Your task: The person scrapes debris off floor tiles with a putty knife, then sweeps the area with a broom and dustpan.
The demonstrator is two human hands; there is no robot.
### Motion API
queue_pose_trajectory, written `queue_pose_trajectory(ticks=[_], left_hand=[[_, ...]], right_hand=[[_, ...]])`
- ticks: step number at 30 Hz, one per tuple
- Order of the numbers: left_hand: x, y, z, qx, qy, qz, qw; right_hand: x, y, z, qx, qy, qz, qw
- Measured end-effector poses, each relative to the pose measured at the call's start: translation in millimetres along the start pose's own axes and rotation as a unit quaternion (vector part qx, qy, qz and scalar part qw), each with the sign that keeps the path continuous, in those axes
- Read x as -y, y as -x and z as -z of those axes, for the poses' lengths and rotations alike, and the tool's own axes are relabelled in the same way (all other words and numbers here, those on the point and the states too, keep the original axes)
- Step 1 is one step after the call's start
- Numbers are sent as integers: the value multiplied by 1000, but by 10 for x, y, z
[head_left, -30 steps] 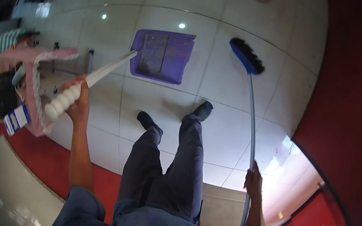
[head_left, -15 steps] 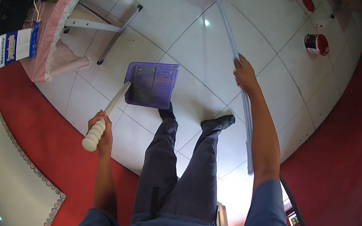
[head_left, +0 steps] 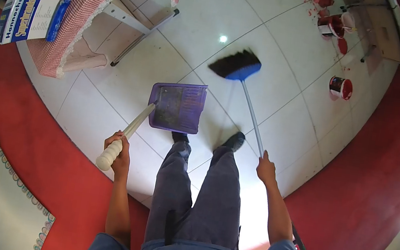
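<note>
My left hand (head_left: 121, 152) is wrapped round the pale ribbed handle of a purple dustpan (head_left: 178, 106), whose pan sits in front of my feet with dark marks on it. The closed fingers of my right hand (head_left: 266, 169) hold the thin pale handle of a broom (head_left: 244, 71). The broom head is blue with dark bristles and is beyond the dustpan, to its right. A gap separates broom head and dustpan.
A table with a red checked cloth (head_left: 80, 9) stands at the upper left, bearing a blue and white box (head_left: 27, 19). Red paint tubs (head_left: 340, 87) and red spots are on the tiled floor at the right. Wooden furniture (head_left: 379, 30) stands behind.
The broom head has come down much nearer to the dustpan, and my right hand has moved lower and back toward my body. The view has shifted slightly.
</note>
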State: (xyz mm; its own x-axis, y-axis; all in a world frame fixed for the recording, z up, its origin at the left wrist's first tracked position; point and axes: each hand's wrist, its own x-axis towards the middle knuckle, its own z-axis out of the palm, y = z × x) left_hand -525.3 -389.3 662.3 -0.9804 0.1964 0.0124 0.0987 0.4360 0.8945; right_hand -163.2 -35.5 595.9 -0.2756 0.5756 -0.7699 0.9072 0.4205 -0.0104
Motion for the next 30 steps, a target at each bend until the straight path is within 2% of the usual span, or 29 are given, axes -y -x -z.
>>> queue_pose_trajectory(ticks=[3,5,7,8,9,10,11,13,16,17,18,20,24,25,27,30], left_hand=[[25,-65,-43,-7,9,4,1000],[-40,-138,-124,-28,23,9,999],[-120,-178,-220,-31,-15,-9,999],[-162,-188,-239,-29,-38,-16,999],[-199,-196,-259,-34,-36,-10,999],[-228,-217,-321,-40,-33,-5,999],[-248,-252,-396,-49,-28,1,998],[-328,-333,-572,-65,-45,30,996],[-317,-476,-760,-76,-94,42,992],[-357,-512,-850,-70,-138,39,987],[-379,-575,-975,-80,-104,60,990],[-350,-693,-1197,-85,-53,35,994],[-400,-803,-1578,-91,-95,78,988],[-374,-810,-1644,-101,-81,80,988],[-368,-823,-1715,-116,-76,80,987],[-465,-750,-1675,-147,-73,97,982]], right_hand=[[170,126,466,-46,-53,83,994],[413,-149,770,-52,-43,112,991],[866,-812,1073,-83,-25,179,980],[1139,-1275,1164,-127,-38,247,960],[1581,-1694,1386,-123,-43,264,956],[1937,-2240,1456,-169,-51,332,927],[2408,-2591,1663,-181,-52,355,916],[3191,-3181,1903,-123,-18,326,937],[3363,-3621,1927,-102,2,315,944],[3101,-3577,1928,-91,33,297,950],[2721,-3483,2055,-89,64,283,953],[1796,-3415,1926,-87,98,267,955],[246,-2187,1912,24,126,135,983],[-22,-1893,1930,12,150,155,976],[-4,-1346,2322,76,154,107,979],[155,-945,2649,86,21,113,990]])
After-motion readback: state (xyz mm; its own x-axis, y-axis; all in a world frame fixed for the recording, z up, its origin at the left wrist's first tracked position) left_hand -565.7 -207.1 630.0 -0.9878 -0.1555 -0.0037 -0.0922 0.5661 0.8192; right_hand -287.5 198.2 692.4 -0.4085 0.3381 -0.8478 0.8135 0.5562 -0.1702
